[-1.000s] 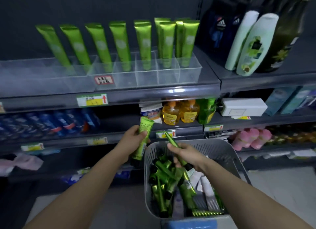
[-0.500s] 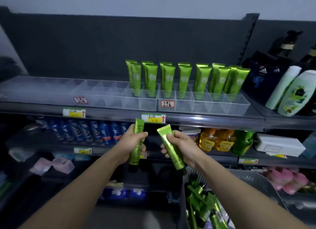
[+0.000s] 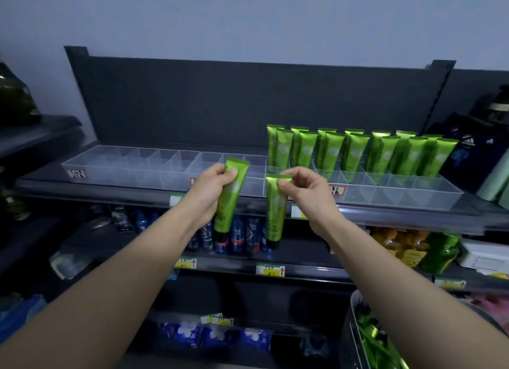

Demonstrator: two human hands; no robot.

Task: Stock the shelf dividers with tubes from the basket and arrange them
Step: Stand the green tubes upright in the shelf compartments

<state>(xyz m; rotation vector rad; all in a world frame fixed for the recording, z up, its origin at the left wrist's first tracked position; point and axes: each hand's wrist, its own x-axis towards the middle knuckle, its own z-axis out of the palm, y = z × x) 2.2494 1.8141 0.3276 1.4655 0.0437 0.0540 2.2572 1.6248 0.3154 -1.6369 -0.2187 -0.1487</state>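
My left hand (image 3: pixel 210 193) is gripping a green tube (image 3: pixel 230 200) at mid-frame, fingers curled round it. My right hand (image 3: pixel 307 192) is pinching a second tube (image 3: pixel 275 217) by its crimped top, both in front of the shelf dividers (image 3: pixel 143 166).

Dark shelf (image 3: pixel 385 211) – clear dividers (image 3: pixel 137 167), upright green tubes (image 3: pixel 355 151) at right

Mid-frame, the left hand (image 3: pixel 210 191) grips the left tube (image 3: pixel 230 200) and the right hand (image 3: pixel 308 188) pinches the right tube (image 3: pixel 275 217) side by side, caps down, before the top shelf (image 3: pixel 96 188). Behind them, shelf dividers (image 3: pixel 132 167) span that shelf, with standing tubes (image 3: pixel 355 152) in the right-hand compartments. Cans (image 3: pixel 243 235) line the shelf below, with bottles (image 3: pixel 413 250) to their right. The basket (image 3: pixel 354 321) sits at lower right.
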